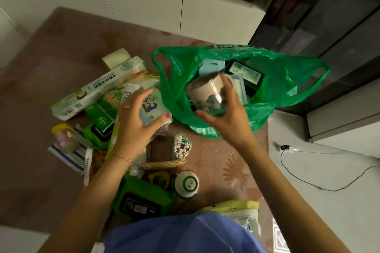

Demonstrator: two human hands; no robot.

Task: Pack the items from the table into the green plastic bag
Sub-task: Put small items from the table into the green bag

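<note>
The green plastic bag [277, 80] lies open at the table's right side, with a dark green pack [244, 73] and pale blue boxes inside. My right hand [228, 115] holds a clear plastic box with a beige mug in it [205, 92] over the bag's mouth. My left hand [133, 121] hovers with fingers spread above a white and blue pouch [151, 109] in the pile on the table. A long white and green box [96, 90], green wet-wipe packs [141, 199] and a cotton-swab tub [182, 146] lie around it.
The brown patterned table [53, 63] ends just right of the bag. A round white and green container [187, 184], a small jar with a yellow lid [61, 135] and a yellow-white bag [240, 211] lie near me. White cabinets stand behind; a cable runs over the floor at right.
</note>
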